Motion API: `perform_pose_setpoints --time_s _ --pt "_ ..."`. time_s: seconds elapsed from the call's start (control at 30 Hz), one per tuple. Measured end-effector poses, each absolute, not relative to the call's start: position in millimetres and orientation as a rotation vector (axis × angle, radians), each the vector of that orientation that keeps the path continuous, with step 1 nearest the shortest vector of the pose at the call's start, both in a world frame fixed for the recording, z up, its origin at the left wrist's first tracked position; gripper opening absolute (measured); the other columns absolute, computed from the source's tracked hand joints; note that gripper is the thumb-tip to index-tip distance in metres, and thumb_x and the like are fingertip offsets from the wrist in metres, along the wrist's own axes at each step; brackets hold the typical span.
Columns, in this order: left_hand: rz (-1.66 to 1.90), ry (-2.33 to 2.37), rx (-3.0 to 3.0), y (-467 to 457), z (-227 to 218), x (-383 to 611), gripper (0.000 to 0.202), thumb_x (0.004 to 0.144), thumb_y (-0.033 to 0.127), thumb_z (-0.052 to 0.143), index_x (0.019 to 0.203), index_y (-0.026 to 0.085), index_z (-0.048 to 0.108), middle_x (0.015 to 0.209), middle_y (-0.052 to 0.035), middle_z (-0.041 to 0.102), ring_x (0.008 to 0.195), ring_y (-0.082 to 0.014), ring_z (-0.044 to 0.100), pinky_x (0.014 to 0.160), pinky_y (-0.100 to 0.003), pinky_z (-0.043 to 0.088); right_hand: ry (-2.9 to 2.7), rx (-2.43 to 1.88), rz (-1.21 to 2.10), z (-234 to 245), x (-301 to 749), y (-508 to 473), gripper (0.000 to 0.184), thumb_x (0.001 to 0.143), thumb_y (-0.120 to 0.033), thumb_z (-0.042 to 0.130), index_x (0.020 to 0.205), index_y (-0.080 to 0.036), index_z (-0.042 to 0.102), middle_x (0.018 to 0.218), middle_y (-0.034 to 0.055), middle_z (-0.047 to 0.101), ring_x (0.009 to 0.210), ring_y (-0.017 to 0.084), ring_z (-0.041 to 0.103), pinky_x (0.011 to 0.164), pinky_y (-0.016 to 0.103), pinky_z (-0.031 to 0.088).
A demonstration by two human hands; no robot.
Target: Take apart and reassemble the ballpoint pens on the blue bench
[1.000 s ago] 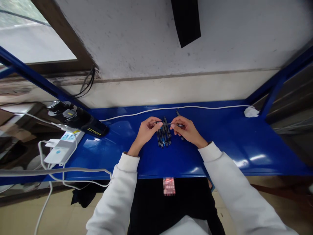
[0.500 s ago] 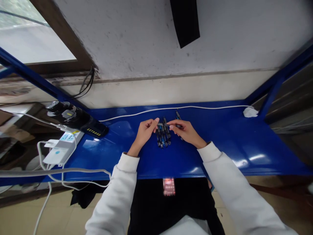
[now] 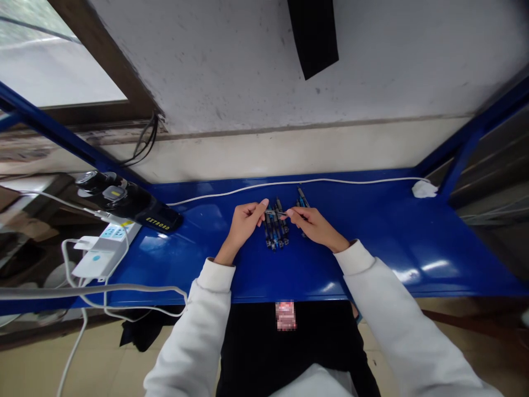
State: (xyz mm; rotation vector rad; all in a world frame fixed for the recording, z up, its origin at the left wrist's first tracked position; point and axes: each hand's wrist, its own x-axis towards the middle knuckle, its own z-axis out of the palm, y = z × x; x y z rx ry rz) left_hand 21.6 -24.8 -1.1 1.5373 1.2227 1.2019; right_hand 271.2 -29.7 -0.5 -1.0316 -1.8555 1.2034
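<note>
Over the middle of the blue table, my left hand [image 3: 246, 225] pinches one end of a thin pen [image 3: 273, 212] between thumb and fingers. My right hand [image 3: 314, 225] grips the other end, so the pen lies nearly level between both hands. Whether it is whole or in two parts is too small to tell. Just below, several dark pens with blue parts [image 3: 275, 234] lie side by side, their upper ends partly covered by the held pen. A smaller group of pens [image 3: 301, 195] rests beyond my right hand, which hides part of it.
The blue table [image 3: 380, 237] runs up to the wall. A white cable [image 3: 231, 192] crosses its back to a white lump [image 3: 424, 188] at the right. To the left are a black bottle [image 3: 128, 201], a white power strip [image 3: 99, 253] and loose cables.
My right hand has turned a little and its fingers sit slightly lower and further right. The dark piece along its fingers no longer shows, and more of the pens behind it is visible.
</note>
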Motion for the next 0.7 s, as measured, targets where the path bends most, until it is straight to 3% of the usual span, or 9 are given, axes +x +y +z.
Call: perform_pose_setpoints --time_s 0.23,0.37,0.53,0.7 --pt "1.194 1.233 1.552 -26.1 0.8 23.2 0.063 0.104 0.063 0.075 0.058 0.020 0.065 0.051 0.0011 0.056 0.051 -0.0117 0.047 0.058 -0.031 0.036 -1.841 -0.905 1.201 -13.4 270.8 -25.3 0.028 0.109 -0.053 0.072 0.114 -0.025 0.073 0.103 0.0045 0.080 0.092 0.022 0.075 0.087 0.037 0.058" --pt "1.202 1.222 1.550 -27.1 2.4 23.6 0.062 0.103 0.062 0.076 0.058 0.020 0.066 0.051 0.0011 0.056 0.050 -0.0116 0.047 0.058 -0.030 0.037 -1.891 -0.957 1.056 -13.7 269.8 -26.4 0.026 0.111 -0.051 0.070 0.120 -0.027 0.074 0.111 0.0059 0.082 0.096 0.024 0.076 0.087 0.038 0.058" --pt "1.202 1.213 1.558 -27.6 2.9 23.8 0.059 0.103 0.061 0.076 0.061 0.019 0.068 0.052 0.0014 0.058 0.050 -0.0112 0.047 0.057 -0.029 0.037 -2.007 -0.944 0.839 -13.5 268.2 -24.9 0.031 0.119 -0.047 0.054 0.114 -0.025 0.076 0.103 0.0070 0.078 0.091 0.024 0.073 0.087 0.040 0.057" --pt "1.190 1.186 1.603 -26.2 -0.6 24.1 0.058 0.103 0.059 0.077 0.062 0.019 0.070 0.054 0.0011 0.059 0.052 -0.0115 0.049 0.058 -0.029 0.038 -2.025 -0.954 0.733 -18.6 269.7 -22.4 0.020 0.117 -0.041 0.059 0.120 -0.026 0.072 0.113 0.0083 0.080 0.101 0.027 0.076 0.095 0.043 0.059"
